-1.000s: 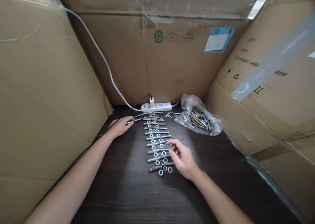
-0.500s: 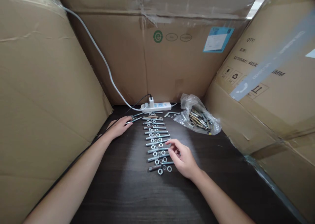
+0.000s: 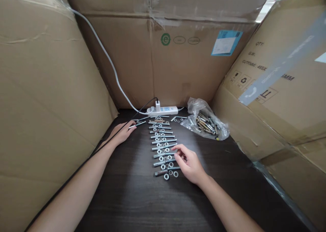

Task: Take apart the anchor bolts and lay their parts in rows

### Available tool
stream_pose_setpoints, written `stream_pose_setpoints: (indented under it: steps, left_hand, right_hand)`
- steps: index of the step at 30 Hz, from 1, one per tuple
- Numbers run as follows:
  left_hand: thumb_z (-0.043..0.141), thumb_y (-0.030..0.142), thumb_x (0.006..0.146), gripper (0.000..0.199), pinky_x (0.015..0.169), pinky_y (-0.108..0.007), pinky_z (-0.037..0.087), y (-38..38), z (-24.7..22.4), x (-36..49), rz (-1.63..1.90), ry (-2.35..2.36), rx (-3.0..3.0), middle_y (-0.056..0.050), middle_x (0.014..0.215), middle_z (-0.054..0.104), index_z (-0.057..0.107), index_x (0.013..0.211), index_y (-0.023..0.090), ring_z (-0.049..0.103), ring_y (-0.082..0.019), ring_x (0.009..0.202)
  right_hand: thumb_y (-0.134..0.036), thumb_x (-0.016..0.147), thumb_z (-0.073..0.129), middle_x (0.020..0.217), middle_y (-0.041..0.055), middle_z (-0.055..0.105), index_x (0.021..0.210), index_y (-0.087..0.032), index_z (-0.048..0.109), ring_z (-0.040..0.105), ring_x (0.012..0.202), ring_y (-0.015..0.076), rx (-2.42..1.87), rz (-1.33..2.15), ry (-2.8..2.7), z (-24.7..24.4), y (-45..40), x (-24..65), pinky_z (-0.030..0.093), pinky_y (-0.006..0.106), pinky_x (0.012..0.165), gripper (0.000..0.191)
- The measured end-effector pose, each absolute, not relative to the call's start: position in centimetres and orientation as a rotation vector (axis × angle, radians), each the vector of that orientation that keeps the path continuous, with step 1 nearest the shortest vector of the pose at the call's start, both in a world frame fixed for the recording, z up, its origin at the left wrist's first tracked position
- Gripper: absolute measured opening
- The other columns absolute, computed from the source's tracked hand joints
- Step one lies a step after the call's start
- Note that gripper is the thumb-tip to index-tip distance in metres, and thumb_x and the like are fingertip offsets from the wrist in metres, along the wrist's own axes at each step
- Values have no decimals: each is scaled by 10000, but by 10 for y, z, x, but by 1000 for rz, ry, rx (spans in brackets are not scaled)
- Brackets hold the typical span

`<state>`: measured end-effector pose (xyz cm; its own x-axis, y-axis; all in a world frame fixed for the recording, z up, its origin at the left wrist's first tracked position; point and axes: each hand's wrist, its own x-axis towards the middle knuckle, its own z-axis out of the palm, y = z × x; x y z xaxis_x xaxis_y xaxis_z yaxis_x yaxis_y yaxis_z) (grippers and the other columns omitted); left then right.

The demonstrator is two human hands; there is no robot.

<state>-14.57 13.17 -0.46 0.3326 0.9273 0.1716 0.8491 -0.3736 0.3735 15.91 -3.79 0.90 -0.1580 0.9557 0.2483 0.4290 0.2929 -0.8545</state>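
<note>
My left hand (image 3: 123, 132) lies at the far left of the dark table, thumb and forefinger closed about the near end of a bolt (image 3: 140, 124). Another bolt (image 3: 144, 118) and small rings lie just beyond those fingers. My right hand (image 3: 190, 164) is over the right ends of a column of bolts (image 3: 164, 147), its fingers loosely curled and thumb and forefinger apart. Nothing shows in it. Each bolt lies crosswise, with nuts and washers beside it. Nearest me are a bolt with a dark sleeve (image 3: 160, 173), a nut (image 3: 166, 177) and a flat washer (image 3: 175, 174).
A clear plastic bag (image 3: 221, 131) of bolts and sleeves sits at the back right. Behind the column stands a white power strip (image 3: 173, 110) with a plugged-in charger (image 3: 158, 106). A black cable (image 3: 107, 142) crosses my left forearm. Cardboard boxes (image 3: 127, 55) wall three sides.
My left hand and its bolt have shifted slightly left relative to the table. The black cable now lies over my left wrist. My right hand stays almost still; the view has shifted a little.
</note>
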Motion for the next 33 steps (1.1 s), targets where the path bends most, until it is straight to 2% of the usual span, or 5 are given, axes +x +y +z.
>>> stream_pose_setpoints:
  steps: [3,12,17,26,33]
  left_hand:
    - [357,506,885,343,761,-262,408,129,-1,-143,415,1697,2474,-3,869,648,548,1036,264,596,-190,818]
    - [351,399,875,314,817,-248,402,127,0,-141,409,1648,2518,7,1037,659,560,1086,296,600,-191,949]
    - [364,393,869,276,734,-249,410,121,8,-137,435,1640,2494,9,919,669,570,1011,278,612,-191,832]
    - [352,348,899,266,819,-262,416,87,12,-126,377,1256,2588,-24,994,650,569,989,223,601,-182,921]
    - [316,341,910,243,732,-246,410,92,7,-125,492,1611,2546,-15,912,636,533,940,237,593,-173,829]
  right_hand:
    - [-228,871,449,683,-18,509,968,-184,571,432,543,97,-1263,796,-1744,10,-38,159,341,206,510,162]
    - [-227,876,444,657,-25,492,938,-183,575,420,536,98,-1268,818,-1745,11,-38,159,327,209,507,152]
    - [-232,881,443,654,-27,485,942,-184,575,417,544,99,-1276,833,-1749,11,-38,159,325,212,517,153]
    - [-217,874,450,654,-24,494,905,-179,586,415,546,98,-1282,809,-1776,13,-38,160,321,212,520,144]
    - [-203,870,454,679,-20,518,882,-182,588,423,564,98,-1281,789,-1814,13,-39,159,322,211,533,136]
